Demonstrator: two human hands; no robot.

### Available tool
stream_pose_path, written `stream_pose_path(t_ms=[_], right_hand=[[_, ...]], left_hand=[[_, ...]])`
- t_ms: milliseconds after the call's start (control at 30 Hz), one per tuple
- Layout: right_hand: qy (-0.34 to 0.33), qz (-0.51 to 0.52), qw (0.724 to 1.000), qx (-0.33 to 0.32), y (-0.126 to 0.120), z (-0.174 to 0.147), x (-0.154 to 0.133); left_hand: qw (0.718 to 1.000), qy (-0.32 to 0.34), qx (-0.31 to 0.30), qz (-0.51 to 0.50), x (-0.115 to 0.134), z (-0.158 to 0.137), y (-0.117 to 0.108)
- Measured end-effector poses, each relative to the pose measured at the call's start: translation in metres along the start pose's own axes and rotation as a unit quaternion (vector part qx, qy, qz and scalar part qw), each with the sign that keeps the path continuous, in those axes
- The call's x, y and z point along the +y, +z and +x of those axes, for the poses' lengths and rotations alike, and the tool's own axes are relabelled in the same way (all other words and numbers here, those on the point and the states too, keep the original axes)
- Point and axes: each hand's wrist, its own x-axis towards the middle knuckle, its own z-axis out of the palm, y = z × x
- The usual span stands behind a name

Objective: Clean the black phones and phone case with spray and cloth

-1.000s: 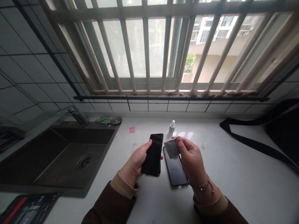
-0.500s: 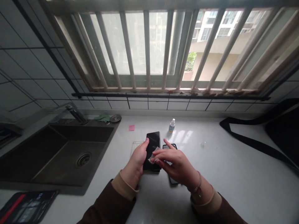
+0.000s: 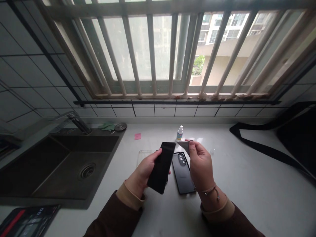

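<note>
My left hand (image 3: 145,168) is closed round a black smartphone (image 3: 161,168), thumb along its left edge, dark screen facing up, tilted above the counter. My right hand (image 3: 201,159) pinches a small grey cloth (image 3: 185,144) between thumb and fingers, just right of the phone's top end and apart from it. Below and between the hands lies a dark phone case (image 3: 183,174) with a camera cutout area at its top. A clear case (image 3: 144,154) is partly hidden behind my left hand. Behind the cloth stands a small white bottle (image 3: 180,133) with a coloured label.
On the left is a dark sink (image 3: 98,184) with a faucet (image 3: 79,121). A green cloth (image 3: 107,126) and a metal strainer (image 3: 120,126) sit at its back edge. A pink sticky note (image 3: 137,136) lies on the counter. A black strap (image 3: 261,148) lies at right.
My right hand has lifted off the phone screen and moved up and right with the cloth, uncovering the dark case. The phone has tilted in my left hand.
</note>
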Motion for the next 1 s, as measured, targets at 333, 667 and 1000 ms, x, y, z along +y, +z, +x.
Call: stream_pose_path(t_ms=[333, 667, 1000], right_hand=[[-0.101, 0.014, 0.986, -0.13, 0.016, -0.019, -0.003], [-0.212, -0.003, 0.923, -0.32, 0.019, -0.029, -0.005], [-0.242, -0.045, 0.938, -0.244, 0.021, -0.034, -0.003]], left_hand=[[0.997, 0.038, 0.015, -0.061, -0.01, 0.008, 0.004], [0.962, 0.117, 0.115, -0.216, 0.007, 0.008, 0.002], [0.894, 0.286, -0.056, -0.342, 0.005, -0.007, 0.006]])
